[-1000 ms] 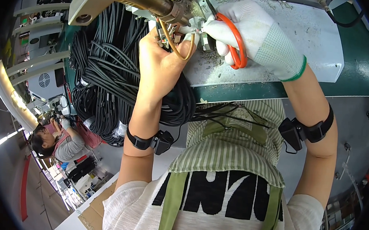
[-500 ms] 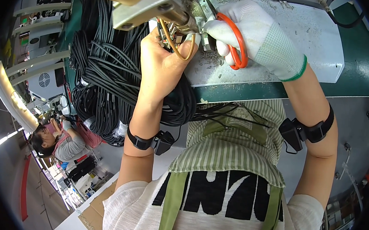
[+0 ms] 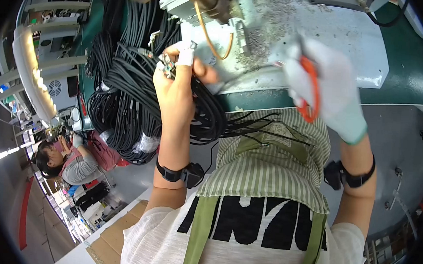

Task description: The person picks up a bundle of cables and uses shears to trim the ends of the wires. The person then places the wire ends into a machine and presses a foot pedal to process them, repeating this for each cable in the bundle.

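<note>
My left hand [image 3: 178, 88], bare but for a white covering on the thumb, is closed around several cable ends with small metal connectors [image 3: 167, 66]. It is beside the black cable bundle, left of the machine's metal head [image 3: 215, 7]. My right hand [image 3: 330, 84], in a white knitted glove, holds red-handled scissors [image 3: 316, 92] over the bench's front edge. Motion smears the glove and the blades. A blurred dark strand [image 3: 250, 73] runs between the two hands; whether the right fingers also pinch it cannot be made out.
Large coils of black cable [image 3: 137, 77] cover the bench's left side, some ends hanging over my striped apron [image 3: 266, 185]. A thin tan tube [image 3: 206, 36] curves down from the machine. Scraps litter the white board [image 3: 336, 37]. Another person [image 3: 82, 159] sits far left.
My left hand has drawn left and down, out from under the machine head, with the connectors. My right hand has swung right and toward me with the scissors.
</note>
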Motion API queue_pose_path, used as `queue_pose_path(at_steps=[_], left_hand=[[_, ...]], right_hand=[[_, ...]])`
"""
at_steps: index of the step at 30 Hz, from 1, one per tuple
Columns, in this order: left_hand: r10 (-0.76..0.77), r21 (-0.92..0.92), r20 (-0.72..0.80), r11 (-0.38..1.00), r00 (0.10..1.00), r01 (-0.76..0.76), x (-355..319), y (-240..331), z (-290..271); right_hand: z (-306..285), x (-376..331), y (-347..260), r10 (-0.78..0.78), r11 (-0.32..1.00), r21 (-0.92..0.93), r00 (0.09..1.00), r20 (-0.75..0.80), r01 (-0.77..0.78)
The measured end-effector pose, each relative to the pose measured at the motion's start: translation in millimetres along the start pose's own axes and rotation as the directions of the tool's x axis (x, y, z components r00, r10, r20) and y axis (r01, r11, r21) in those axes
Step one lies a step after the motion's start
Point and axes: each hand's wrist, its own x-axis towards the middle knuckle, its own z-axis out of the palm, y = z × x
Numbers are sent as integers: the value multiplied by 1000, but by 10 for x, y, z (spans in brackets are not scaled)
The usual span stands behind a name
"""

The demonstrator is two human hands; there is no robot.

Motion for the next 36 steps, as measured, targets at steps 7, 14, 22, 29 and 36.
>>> queue_pose_path(at_steps=[7, 14, 22, 29, 36], left_hand=[[-135, -284, 223, 938, 965, 197, -346, 106, -3], [-167, -169, 245, 963, 955, 212, -476, 220, 214], [-133, 102, 558, 991, 819, 92, -493, 204, 189], [-180, 73, 478, 984, 860, 165, -524, 340, 376], [178, 364, 466, 854, 867, -371, -544, 260, 343]], right_hand=[[322, -359, -39, -298, 754, -645, 941, -162, 127], [694, -79, 29, -185, 980, -52, 972, 142, 194], [265, -323, -148, 219, 897, 381, 974, 54, -223], [160, -345, -166, 225, 810, 521, 964, 145, -267], [133, -371, -205, 258, 856, 435, 960, 110, -280]])
